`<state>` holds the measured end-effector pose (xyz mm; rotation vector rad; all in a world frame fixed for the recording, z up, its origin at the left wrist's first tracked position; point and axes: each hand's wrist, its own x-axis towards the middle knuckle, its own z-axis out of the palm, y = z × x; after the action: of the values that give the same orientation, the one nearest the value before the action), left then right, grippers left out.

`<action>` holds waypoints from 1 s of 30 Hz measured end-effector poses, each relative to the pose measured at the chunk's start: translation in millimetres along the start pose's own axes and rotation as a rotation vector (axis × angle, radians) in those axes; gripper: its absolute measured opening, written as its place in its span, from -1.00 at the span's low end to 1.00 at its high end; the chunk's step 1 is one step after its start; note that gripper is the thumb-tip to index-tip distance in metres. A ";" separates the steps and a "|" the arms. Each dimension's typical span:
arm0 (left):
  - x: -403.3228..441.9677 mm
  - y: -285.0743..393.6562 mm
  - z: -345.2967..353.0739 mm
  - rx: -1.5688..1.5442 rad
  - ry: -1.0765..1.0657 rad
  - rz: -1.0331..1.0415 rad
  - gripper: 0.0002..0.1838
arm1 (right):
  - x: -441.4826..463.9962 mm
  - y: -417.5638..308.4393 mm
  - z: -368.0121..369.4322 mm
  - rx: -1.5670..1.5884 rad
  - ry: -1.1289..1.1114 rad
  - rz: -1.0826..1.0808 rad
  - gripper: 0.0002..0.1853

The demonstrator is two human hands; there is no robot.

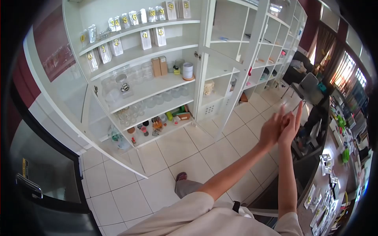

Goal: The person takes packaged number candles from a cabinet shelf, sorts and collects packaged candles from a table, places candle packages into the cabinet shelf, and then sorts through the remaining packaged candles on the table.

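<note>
Both my hands are raised together in front of me, right of the view's centre, over the tiled floor (189,141). My left hand (289,128) touches my right hand (271,129). One finger of each hand points up, and the other fingers are bent and pressed together where the hands meet. No object shows in either hand, though the inner fingers are partly hidden. Farther left stands a white cabinet (157,50) with its glass doors open, holding numbered packets (145,39), glass jars (151,102) and a white canister (188,70).
A cluttered dark table (315,177) with small packets runs along the right. Open cabinet doors (114,157) stick out over the floor. A grey chair (308,84) stands at the back right. A black door (47,157) is at the lower left.
</note>
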<state>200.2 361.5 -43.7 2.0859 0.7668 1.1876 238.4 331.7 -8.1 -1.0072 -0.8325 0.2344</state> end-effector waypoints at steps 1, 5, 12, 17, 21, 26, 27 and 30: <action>-4.4 14.9 5.9 0.181 -0.213 0.008 -0.37 | 2.1 1.7 -25.5 -0.102 -0.028 -0.021 -0.42; -41.9 -8.3 125.4 -0.308 0.119 0.197 -0.49 | 1.1 -22.4 -70.6 -0.843 -0.348 -0.300 -0.48; -151.4 -93.6 74.3 -0.239 -0.127 0.281 -0.40 | -23.9 4.2 -89.8 -1.552 -1.299 -0.040 -0.73; -314.6 -259.2 -49.9 0.167 -0.791 -0.425 -0.16 | -31.4 55.6 16.9 -1.494 -1.643 0.582 -0.52; -329.1 -305.8 -94.0 0.211 -0.456 -0.500 -0.21 | -40.0 153.4 147.5 -1.203 -1.757 -0.061 -0.57; -340.5 -348.5 -189.1 0.295 -0.094 -0.568 -0.27 | -40.2 237.8 379.3 -0.443 -1.549 -0.502 -0.74; -348.9 -347.3 -200.0 0.299 -0.037 -0.594 -0.29 | -37.5 204.4 423.0 -0.448 -1.475 -0.397 -0.76; -374.9 -346.0 -235.6 0.333 0.128 -0.655 -0.32 | -23.1 205.5 545.1 -0.214 -1.330 -0.381 -0.80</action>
<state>-232.2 362.9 -402.6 1.7761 1.6450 0.8620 -125.4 785.8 -44.2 -0.7831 -2.2657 0.5033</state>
